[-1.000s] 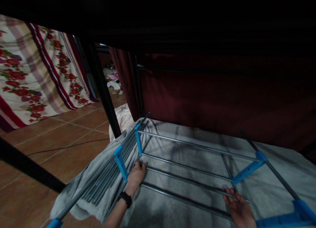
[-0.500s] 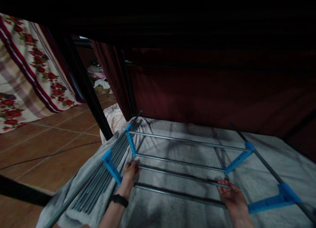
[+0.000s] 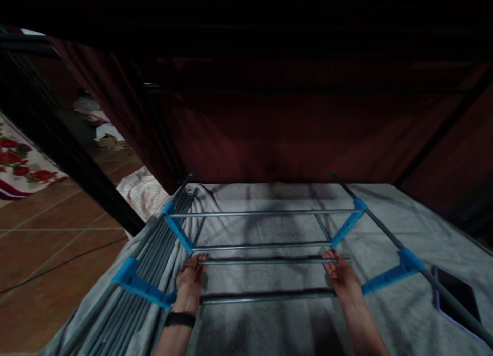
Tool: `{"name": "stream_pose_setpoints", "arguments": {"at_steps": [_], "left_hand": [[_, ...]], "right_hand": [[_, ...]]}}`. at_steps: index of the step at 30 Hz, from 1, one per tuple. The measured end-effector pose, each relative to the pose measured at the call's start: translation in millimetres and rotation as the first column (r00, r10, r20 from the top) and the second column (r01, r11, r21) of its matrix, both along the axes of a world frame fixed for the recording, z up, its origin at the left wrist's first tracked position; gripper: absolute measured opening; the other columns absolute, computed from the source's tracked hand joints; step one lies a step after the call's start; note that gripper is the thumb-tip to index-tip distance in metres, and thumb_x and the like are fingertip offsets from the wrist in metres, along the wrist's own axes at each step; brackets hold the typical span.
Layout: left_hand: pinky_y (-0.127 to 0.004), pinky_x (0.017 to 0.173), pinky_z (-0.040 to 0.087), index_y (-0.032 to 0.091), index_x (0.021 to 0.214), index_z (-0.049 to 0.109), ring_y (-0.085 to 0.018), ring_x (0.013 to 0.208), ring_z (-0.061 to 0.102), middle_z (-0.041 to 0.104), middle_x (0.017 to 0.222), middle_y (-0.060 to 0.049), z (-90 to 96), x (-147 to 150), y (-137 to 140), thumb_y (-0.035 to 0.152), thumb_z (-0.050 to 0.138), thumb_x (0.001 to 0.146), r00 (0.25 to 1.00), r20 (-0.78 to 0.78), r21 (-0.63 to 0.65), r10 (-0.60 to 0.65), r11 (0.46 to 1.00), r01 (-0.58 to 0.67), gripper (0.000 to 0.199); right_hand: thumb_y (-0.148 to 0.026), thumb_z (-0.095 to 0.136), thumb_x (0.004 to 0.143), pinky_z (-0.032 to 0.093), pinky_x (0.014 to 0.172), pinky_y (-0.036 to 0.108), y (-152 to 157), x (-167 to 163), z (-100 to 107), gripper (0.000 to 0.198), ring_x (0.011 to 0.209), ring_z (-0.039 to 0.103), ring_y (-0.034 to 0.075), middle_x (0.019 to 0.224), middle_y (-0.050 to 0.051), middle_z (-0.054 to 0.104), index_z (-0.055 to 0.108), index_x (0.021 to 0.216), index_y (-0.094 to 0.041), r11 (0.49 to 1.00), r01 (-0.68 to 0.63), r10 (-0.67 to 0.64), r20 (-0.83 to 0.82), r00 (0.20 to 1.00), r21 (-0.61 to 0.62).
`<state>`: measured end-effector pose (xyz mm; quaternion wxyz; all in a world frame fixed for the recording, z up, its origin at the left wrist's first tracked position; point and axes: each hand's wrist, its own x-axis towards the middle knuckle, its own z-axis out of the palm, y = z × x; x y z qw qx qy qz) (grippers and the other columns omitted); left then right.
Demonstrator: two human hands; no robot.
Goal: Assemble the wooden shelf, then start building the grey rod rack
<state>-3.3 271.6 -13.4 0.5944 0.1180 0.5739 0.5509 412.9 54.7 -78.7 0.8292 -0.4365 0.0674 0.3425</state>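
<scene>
A thin grey metal rod (image 3: 265,261) lies across both of my hands, low inside a rack frame. My left hand (image 3: 190,278), with a black band on the wrist, pinches its left end. Around the right end my right hand (image 3: 342,274) is closed, palm partly up, and the tip sticks out past the fingers. The rack has grey tubes, including a far upper crossbar (image 3: 265,212) and a near lower crossbar (image 3: 265,297). Blue plastic brackets join them: near left (image 3: 144,289), near right (image 3: 393,278), far left (image 3: 179,231), far right (image 3: 347,227).
Several loose grey rods (image 3: 144,289) lie side by side at the left on a grey blanket (image 3: 389,212). A phone (image 3: 458,299) lies at the right beneath a long side tube. Dark red curtains (image 3: 269,135) hang behind; a dark post (image 3: 77,145) stands left.
My view has turned to the right, bringing the phone into sight. Both hands still hold the rod, which now looks level and roughly parallel to the crossbars.
</scene>
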Motion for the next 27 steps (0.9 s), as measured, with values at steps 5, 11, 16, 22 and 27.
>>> {"name": "stream_pose_setpoints", "arguments": {"at_steps": [5,11,16,22,27], "left_hand": [[-0.017,0.059,0.056,0.016,0.077,0.062,-0.009,0.057,0.064,0.066,0.064,0.001,-1.3,4.2,1.5,-0.001,0.050,0.087,0.998,0.042,0.018,0.044,0.999,-0.045,0.022],[-0.021,0.061,0.057,0.018,0.078,0.061,-0.013,0.064,0.068,0.068,0.069,-0.002,-11.1,-2.6,-3.6,0.007,0.045,0.091,0.999,0.041,0.036,-0.024,0.999,0.022,0.024],[-0.022,0.062,0.055,0.021,0.077,0.061,-0.014,0.067,0.066,0.068,0.071,-0.001,-18.4,-3.8,1.6,0.015,0.050,0.091,0.999,-0.034,0.048,0.032,0.998,-0.030,0.019],[-0.028,0.064,0.054,0.022,0.076,0.060,-0.018,0.071,0.067,0.067,0.071,-0.003,-22.1,-9.1,2.2,0.013,0.050,0.085,0.998,-0.050,0.076,-0.023,0.997,0.027,0.016],[-0.024,0.061,0.053,0.020,0.080,0.060,-0.014,0.064,0.065,0.065,0.068,0.000,-14.1,-3.1,-7.8,0.015,0.051,0.091,0.990,-0.130,0.137,0.044,0.990,-0.026,0.015]], "right_hand": [[-0.016,0.071,0.080,0.064,0.074,0.023,-3.6,-12.8,4.0,0.006,0.075,0.075,0.013,0.081,0.001,0.076,0.068,0.084,-0.019,1.000,0.005,-0.005,-0.006,1.000,-0.010],[-0.015,0.059,0.085,0.064,0.068,0.024,0.6,-12.3,15.1,0.008,0.068,0.074,0.013,0.075,0.000,0.075,0.065,0.084,-0.020,0.992,0.081,-0.089,-0.085,0.992,-0.096],[-0.020,0.068,0.082,0.064,0.071,0.027,4.6,-19.4,20.7,0.008,0.074,0.076,0.015,0.081,0.001,0.077,0.062,0.087,-0.020,0.992,0.111,-0.111,0.005,0.994,-0.055],[-0.024,0.076,0.081,0.062,0.067,0.023,7.9,-17.8,26.2,0.018,0.064,0.072,0.012,0.071,-0.003,0.072,0.059,0.082,-0.020,0.989,0.101,-0.103,-0.011,0.995,-0.111],[-0.019,0.059,0.087,0.063,0.069,0.025,6.1,-14.8,28.3,0.002,0.069,0.074,0.013,0.076,-0.001,0.074,0.060,0.087,-0.020,0.987,0.117,-0.125,-0.068,0.990,-0.107]]}}
